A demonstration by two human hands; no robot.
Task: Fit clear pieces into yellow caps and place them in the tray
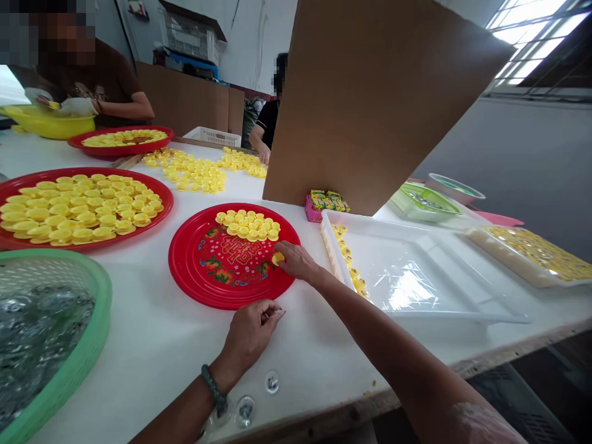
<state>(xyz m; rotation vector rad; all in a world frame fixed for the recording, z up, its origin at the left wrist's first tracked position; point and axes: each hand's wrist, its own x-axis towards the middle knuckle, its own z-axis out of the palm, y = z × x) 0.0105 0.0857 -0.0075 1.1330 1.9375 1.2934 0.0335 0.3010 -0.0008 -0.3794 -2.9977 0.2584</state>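
My right hand [296, 261] pinches a small yellow cap-shaped piece [277, 259] over the right rim of a red round tray [194, 280]. Printed flowers and lettering decorate the tray's middle. At its far side lies a cluster of similar yellow pieces [250, 226]. In front of the tray, my left hand [252, 330] is closed near the table surface, thumb and fingertips together; what they hold, if anything, is too small to name. Small clear round parts [245, 409] lie by my left wrist, near the table edge.
At left are a green basket [99, 308] of clear parts and a red tray [160, 203] of yellow pieces. A white tray [444, 313] with a row of yellow pieces stands right. Behind it leans a cardboard sheet [370, 98]. Two people [115, 92] sit across the table.
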